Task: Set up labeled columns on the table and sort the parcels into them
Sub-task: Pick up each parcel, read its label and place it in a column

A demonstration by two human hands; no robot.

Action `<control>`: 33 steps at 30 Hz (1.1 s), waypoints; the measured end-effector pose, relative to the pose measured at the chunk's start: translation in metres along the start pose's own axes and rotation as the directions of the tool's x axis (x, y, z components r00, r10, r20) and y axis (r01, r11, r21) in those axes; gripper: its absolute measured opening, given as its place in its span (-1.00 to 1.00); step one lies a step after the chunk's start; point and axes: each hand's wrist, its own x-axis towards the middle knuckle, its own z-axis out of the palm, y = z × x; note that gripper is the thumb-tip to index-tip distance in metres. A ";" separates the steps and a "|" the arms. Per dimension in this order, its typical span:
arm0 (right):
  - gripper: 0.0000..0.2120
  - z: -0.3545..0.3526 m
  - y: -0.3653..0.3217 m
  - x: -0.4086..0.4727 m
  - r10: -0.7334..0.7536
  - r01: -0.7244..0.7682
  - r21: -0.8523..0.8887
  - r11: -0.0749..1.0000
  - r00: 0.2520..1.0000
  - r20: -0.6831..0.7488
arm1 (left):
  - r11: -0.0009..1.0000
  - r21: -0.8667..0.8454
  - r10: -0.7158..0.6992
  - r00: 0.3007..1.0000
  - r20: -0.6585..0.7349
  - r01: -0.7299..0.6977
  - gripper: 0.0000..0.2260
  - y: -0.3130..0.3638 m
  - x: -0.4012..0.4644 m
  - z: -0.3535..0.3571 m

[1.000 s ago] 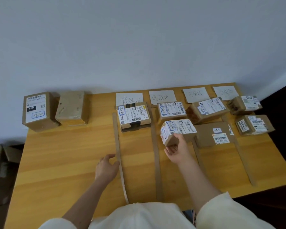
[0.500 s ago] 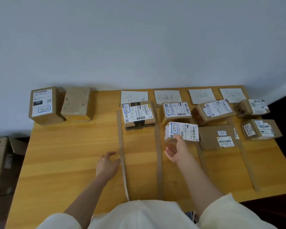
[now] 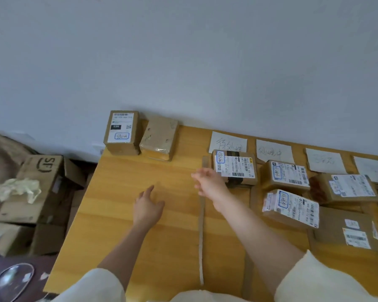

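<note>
Two cardboard parcels stand at the table's far left corner: a labelled one and a plain taped one. My left hand hovers open over bare wood below them. My right hand is open and empty, stretched leftward across a cardboard divider strip. White paper labels lie along the wall. Under them sit sorted parcels: one in the first column, two in the second, and more to the right.
The wooden table ends at left, where open cardboard boxes with crumpled paper stand on the floor. A round glass lid lies at bottom left. The wall runs right behind the table.
My right hand let go of the parcel in the second column and swung left past the divider. The view has turned left. My left hand moved a little forward.
</note>
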 end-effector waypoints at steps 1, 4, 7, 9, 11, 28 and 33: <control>-0.73 0.010 -0.007 0.006 -0.069 0.070 -0.107 0.992 0.998 0.005 | 1.000 0.026 0.013 1.000 -0.020 -0.012 -0.39 -0.004 0.005 -0.007; -0.58 0.037 -0.023 0.028 -0.241 0.247 -0.411 0.878 0.968 0.068 | 0.995 0.094 0.020 0.998 -0.057 -0.015 -0.32 -0.017 0.020 -0.025; -0.50 0.062 -0.036 0.049 -0.345 0.349 -0.597 0.722 0.930 0.127 | 0.985 0.169 -0.004 0.998 -0.061 0.014 -0.29 -0.029 0.035 -0.035; -0.46 0.077 -0.043 0.061 -0.357 0.359 -0.678 0.642 0.922 0.150 | 0.978 0.207 -0.007 0.999 -0.051 0.018 -0.27 -0.038 0.042 -0.037; -0.43 0.090 -0.047 0.072 -0.365 0.358 -0.735 0.576 0.917 0.162 | 0.980 0.200 -0.007 0.999 -0.043 0.015 -0.28 -0.046 0.047 -0.037; -0.49 0.103 -0.045 0.110 -0.378 0.350 -0.731 0.586 0.916 0.136 | 0.936 0.291 0.287 0.910 -0.299 -0.199 -0.55 0.012 0.154 -0.108; -0.62 0.103 -0.042 0.101 -0.402 0.334 -0.706 0.624 0.913 0.076 | 0.962 0.149 0.267 0.905 -0.333 -0.229 -0.60 0.009 0.142 -0.105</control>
